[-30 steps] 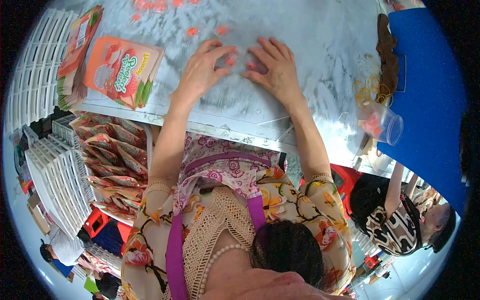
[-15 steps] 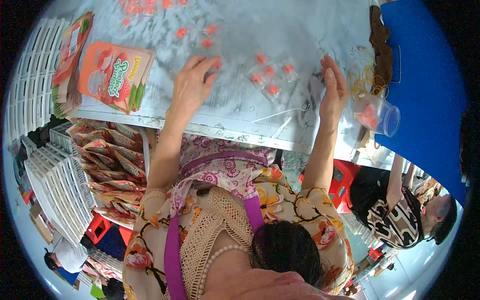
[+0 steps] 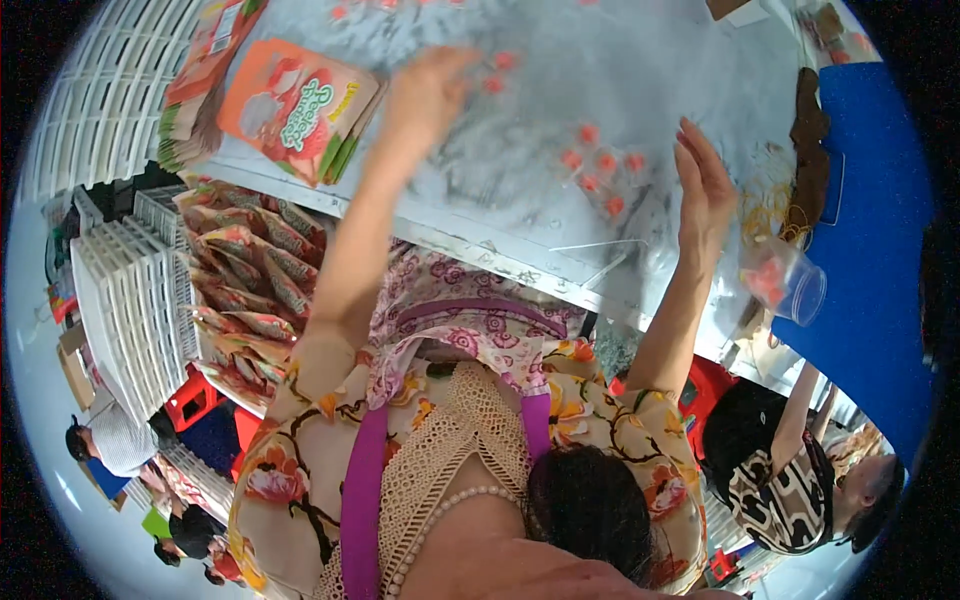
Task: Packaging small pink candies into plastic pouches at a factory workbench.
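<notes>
My left hand (image 3: 428, 95) reaches far over the grey marbled table (image 3: 620, 70), blurred by motion, near two small orange-red candies (image 3: 497, 72); I cannot tell whether it holds anything. My right hand (image 3: 705, 185) hovers edge-on with flat, spread fingers, empty, just right of a cluster of several small orange-red candies (image 3: 600, 170). More candies lie at the table's far edge (image 3: 340, 12).
Orange snack pouches (image 3: 295, 105) are stacked at the table's left. A crate of folded patterned pouches (image 3: 250, 290) and white trays (image 3: 130, 300) sit below left. A clear plastic cup (image 3: 785, 285) with candies lies at right beside a blue board (image 3: 870, 220). A seated person (image 3: 790, 460) is lower right.
Both hands lay together on the table a second ago. They have since spread apart: the left reached farther forward, the right swung right and lifted, uncovering the candy cluster.
</notes>
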The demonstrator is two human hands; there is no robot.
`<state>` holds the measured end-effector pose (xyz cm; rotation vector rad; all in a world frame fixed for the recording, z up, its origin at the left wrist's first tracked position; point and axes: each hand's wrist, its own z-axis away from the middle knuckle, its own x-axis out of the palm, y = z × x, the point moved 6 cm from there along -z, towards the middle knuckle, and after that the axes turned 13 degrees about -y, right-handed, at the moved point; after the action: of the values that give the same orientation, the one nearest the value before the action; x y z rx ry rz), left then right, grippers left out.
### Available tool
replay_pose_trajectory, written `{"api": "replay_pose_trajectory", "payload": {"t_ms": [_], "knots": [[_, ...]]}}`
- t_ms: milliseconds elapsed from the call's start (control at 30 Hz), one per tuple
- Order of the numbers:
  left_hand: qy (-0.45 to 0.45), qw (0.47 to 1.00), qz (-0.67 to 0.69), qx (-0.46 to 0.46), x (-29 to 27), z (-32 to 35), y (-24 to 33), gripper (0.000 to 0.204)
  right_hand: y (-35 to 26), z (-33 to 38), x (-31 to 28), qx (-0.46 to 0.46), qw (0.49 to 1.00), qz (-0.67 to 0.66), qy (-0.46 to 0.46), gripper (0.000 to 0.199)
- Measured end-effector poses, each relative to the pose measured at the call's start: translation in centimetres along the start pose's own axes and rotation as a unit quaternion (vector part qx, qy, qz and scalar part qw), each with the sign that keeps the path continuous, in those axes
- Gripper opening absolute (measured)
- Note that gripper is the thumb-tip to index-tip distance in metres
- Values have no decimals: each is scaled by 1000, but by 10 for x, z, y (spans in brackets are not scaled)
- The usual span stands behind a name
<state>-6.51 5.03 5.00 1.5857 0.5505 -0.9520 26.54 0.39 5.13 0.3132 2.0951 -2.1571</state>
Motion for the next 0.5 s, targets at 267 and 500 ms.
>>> {"api": "replay_pose_trajectory", "payload": {"t_ms": [267, 500], "knots": [[20, 991, -131, -19, -54, -92, -53, 25, -37, -65, 136, -156, 930, 169, -288, 31], [19, 984, -82, 158, -27, -115, -95, 23, -39, -124, 186, -231, 898, 269, -260, 31]]}}
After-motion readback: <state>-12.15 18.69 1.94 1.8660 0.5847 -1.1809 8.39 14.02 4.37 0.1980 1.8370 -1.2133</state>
